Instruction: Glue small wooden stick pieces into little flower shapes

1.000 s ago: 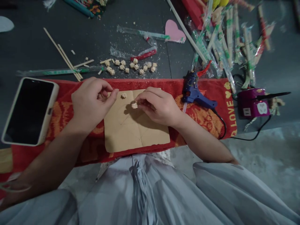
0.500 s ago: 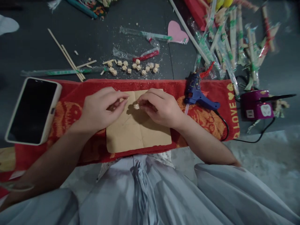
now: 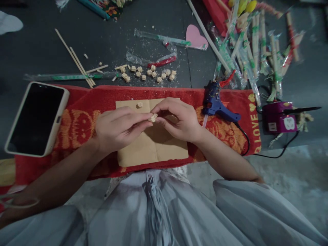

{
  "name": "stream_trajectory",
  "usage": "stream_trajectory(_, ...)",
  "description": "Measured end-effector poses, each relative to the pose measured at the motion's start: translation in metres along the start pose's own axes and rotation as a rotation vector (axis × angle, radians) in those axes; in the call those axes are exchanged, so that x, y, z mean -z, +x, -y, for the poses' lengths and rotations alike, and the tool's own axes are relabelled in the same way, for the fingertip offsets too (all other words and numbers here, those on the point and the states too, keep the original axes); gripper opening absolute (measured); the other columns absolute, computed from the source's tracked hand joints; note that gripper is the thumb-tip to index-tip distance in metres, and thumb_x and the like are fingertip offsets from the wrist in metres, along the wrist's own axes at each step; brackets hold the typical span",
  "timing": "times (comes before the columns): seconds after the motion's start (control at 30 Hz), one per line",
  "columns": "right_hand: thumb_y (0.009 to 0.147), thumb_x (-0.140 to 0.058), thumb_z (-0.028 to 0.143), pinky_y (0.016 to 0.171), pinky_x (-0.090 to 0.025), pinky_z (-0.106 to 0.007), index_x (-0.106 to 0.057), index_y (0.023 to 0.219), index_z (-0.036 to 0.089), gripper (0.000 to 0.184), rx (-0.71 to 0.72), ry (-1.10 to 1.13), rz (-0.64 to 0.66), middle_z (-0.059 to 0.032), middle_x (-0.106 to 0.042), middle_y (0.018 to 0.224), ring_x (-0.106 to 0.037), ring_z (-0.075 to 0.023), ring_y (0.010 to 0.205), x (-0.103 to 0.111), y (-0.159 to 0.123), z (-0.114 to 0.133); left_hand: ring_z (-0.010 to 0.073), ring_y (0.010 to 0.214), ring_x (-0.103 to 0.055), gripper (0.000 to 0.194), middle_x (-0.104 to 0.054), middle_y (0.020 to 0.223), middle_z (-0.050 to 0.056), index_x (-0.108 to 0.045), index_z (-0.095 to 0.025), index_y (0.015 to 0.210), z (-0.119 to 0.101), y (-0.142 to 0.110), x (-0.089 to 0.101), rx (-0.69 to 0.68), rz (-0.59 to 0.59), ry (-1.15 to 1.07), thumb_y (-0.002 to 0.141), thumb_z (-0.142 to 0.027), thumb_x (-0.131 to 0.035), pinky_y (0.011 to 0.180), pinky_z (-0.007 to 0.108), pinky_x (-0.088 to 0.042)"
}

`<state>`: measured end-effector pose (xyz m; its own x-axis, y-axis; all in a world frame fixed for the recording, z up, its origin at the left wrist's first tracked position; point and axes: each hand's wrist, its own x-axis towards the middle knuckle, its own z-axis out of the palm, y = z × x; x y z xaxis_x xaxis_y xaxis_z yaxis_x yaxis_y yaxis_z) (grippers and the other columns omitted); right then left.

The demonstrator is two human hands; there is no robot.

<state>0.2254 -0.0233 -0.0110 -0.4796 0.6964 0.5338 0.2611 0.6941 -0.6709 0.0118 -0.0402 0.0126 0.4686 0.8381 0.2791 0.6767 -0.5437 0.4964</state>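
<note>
A small pale flower-shaped cluster of short stick pieces (image 3: 153, 118) is pinched between the fingertips of both my hands, over a folded tan card (image 3: 138, 150). My left hand (image 3: 119, 128) reaches it from the left, with thumb and forefinger against its side. From the right, my right hand (image 3: 178, 118) grips it, its other fingers curled beneath and partly hidden. A second cluster (image 3: 139, 105) lies loose on the card's upper part, just beyond my left fingers. Under the card is a red patterned towel (image 3: 84, 92).
Several similar clusters (image 3: 153, 68) lie beyond the towel, near thin sticks (image 3: 74, 59) and plastic sleeves. A blue glue gun (image 3: 217, 106) rests at right, its cord near a purple box (image 3: 278, 118). A phone (image 3: 36, 118) lies at left. Wrapped sticks (image 3: 255, 41) are heaped at back right.
My left hand has moved right, leaving a cluster on the card, and now touches the cluster in my right fingers. My right hand has stayed nearly in place.
</note>
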Motion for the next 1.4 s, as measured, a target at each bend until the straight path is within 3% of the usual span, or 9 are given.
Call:
stream_trajectory(0.1,0.096,-0.056,0.035,0.071,-0.049,-0.026,-0.063,0.096,0.016,0.020,-0.039,-0.044,0.020,-0.0037,-0.069,0.085,-0.062,-0.0115,0.076,0.001,-0.001,0.000,0.0139,0.067,-0.066,0.018,-0.072,0.075,-0.001,-0.073,-0.032,0.094,0.003,0.002,0.000,0.001,-0.043,0.005,0.095,-0.041,-0.057,0.063,0.026,-0.051)
stream_trajectory(0.2,0.094,-0.057,0.033,0.069,-0.049,-0.025,-0.063,0.094,0.016,0.018,-0.059,-0.098,0.016,-0.0024,-0.067,0.079,-0.060,-0.0111,0.071,0.003,-0.002,0.000,0.0124,0.063,-0.063,0.011,-0.068,0.069,-0.001,-0.072,-0.028,0.090,0.012,0.006,-0.002,-0.035,-0.165,-0.038,0.092,-0.033,-0.062,0.059,0.025,-0.050)
stream_trajectory(0.27,0.094,-0.057,0.029,0.069,-0.049,-0.024,-0.063,0.094,0.016,0.014,-0.040,-0.115,0.005,-0.0023,-0.067,0.079,-0.061,-0.0109,0.071,0.004,-0.001,0.000,0.0099,0.055,-0.057,0.010,-0.066,0.068,-0.001,-0.071,-0.025,0.096,0.018,0.009,-0.006,-0.082,-0.219,-0.093,0.090,-0.025,-0.064,0.053,0.023,-0.047)
stream_trajectory(0.43,0.094,-0.059,0.023,0.069,-0.051,-0.022,-0.064,0.095,0.016,0.009,0.040,-0.114,-0.056,-0.0031,-0.069,0.081,-0.064,-0.0107,0.076,0.002,-0.001,-0.001,0.0124,0.074,-0.067,0.027,-0.072,0.083,0.000,-0.069,-0.026,0.114,0.023,0.008,-0.015,-0.222,-0.111,-0.086,0.090,-0.021,-0.056,0.064,0.022,-0.054)
stream_trajectory(0.67,0.094,-0.061,0.029,0.072,-0.052,-0.024,-0.067,0.095,0.016,0.014,0.045,-0.112,-0.066,-0.0032,-0.072,0.083,-0.066,-0.0113,0.078,-0.002,-0.001,-0.002,0.0162,0.084,-0.073,0.027,-0.077,0.093,0.000,-0.072,-0.033,0.113,0.019,0.005,-0.010,-0.087,0.020,0.057,0.094,-0.030,-0.053,0.070,0.025,-0.056)
stream_trajectory(0.97,0.092,-0.065,0.031,0.073,-0.052,-0.022,-0.073,0.097,0.017,0.017,-0.167,0.118,0.002,-0.0028,-0.076,0.088,-0.067,-0.0098,0.078,-0.002,0.001,0.002,0.0145,0.075,-0.071,0.022,-0.077,0.087,0.000,-0.074,-0.030,0.097,0.012,0.002,-0.006,-0.057,-0.035,-0.001,0.096,-0.034,-0.053,0.066,0.026,-0.055)
stream_trajectory(1.2,0.091,-0.066,0.027,0.075,-0.053,-0.022,-0.074,0.094,0.015,0.015,-0.193,0.193,-0.013,-0.0032,-0.076,0.088,-0.068,-0.0098,0.080,-0.001,0.002,0.005,0.0116,0.069,-0.069,0.014,-0.075,0.080,-0.001,-0.072,-0.028,0.088,0.011,0.004,-0.009,-0.130,-0.144,-0.076,0.093,-0.027,-0.059,0.060,0.023,-0.052)
stream_trajectory(1.4,0.091,-0.064,0.041,0.075,-0.055,-0.026,-0.071,0.094,0.016,0.026,-0.357,0.206,-0.047,-0.0044,-0.073,0.090,-0.067,-0.0124,0.081,0.004,0.002,0.002,0.0093,0.058,-0.060,0.010,-0.069,0.069,-0.003,-0.067,-0.024,0.082,0.016,0.008,-0.011,-0.154,-0.244,-0.063,0.088,-0.020,-0.061,0.050,0.022,-0.042)
